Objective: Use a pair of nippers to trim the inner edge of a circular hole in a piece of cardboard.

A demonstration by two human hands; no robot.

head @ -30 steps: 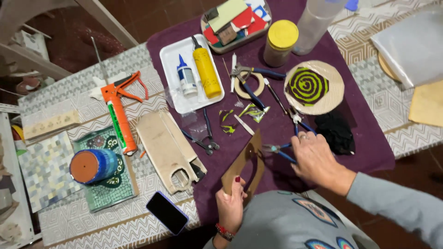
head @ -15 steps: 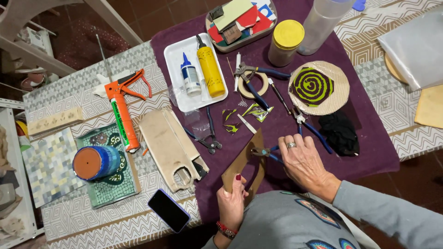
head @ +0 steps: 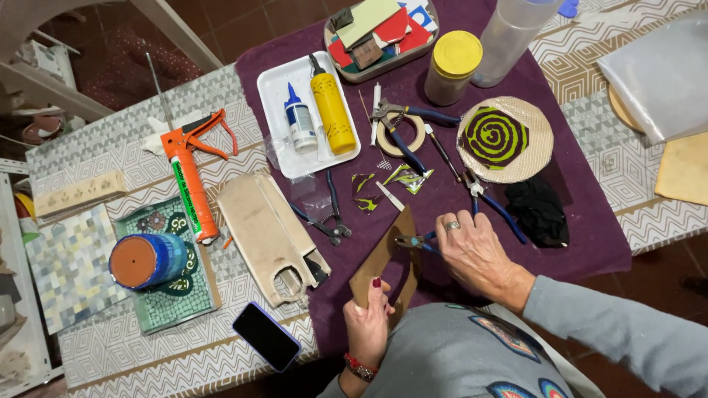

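Nearest, left hand [head: 366,324] closed on the lower end of a brown cardboard piece [head: 383,262], holding it tilted up off the purple cloth [head: 590,221]. Just right of it, right hand [head: 476,254] curled around blue-handled pliers [head: 414,241], their tips at the cardboard's right edge. Grip on the handles mostly hidden under the fingers; jaws too small to make out. Beyond, on the worktop [head: 110,346]: black pliers [head: 328,217], a white tray [head: 276,96] with a yellow bottle [head: 332,114], a round spiral-patterned plate [head: 505,140]. Farther left, an orange caulking gun [head: 190,177].
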